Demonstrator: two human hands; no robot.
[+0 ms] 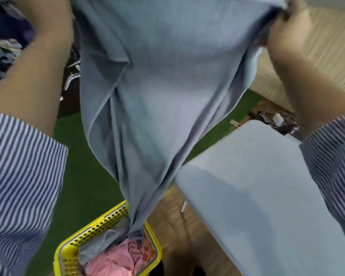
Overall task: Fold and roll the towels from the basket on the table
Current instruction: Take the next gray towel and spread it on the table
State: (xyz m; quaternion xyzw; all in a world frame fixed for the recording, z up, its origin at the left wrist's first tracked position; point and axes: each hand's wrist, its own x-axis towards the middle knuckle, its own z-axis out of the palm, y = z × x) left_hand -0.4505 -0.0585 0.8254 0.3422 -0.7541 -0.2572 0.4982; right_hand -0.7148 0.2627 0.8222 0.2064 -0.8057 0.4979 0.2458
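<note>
A large grey-blue towel (pixel 157 86) hangs stretched in front of me, its lower end still trailing into the yellow basket (pixel 100 226) on the floor. My right hand (pixel 287 30) grips the towel's upper right corner, fingers curled round the cloth. My left forearm reaches up along the towel's left side, and the hand itself is cut off by the top edge of the view. Pink towels (pixel 112 259) and other crumpled cloth lie in the basket. The frame is motion-blurred.
The light grey table (pixel 257 206) stands to the right of the basket, its corner near the hanging towel. Green mat (pixel 84 176) and wooden floor lie below. Cables and small items sit on the floor beyond the table; dark clutter is at far left.
</note>
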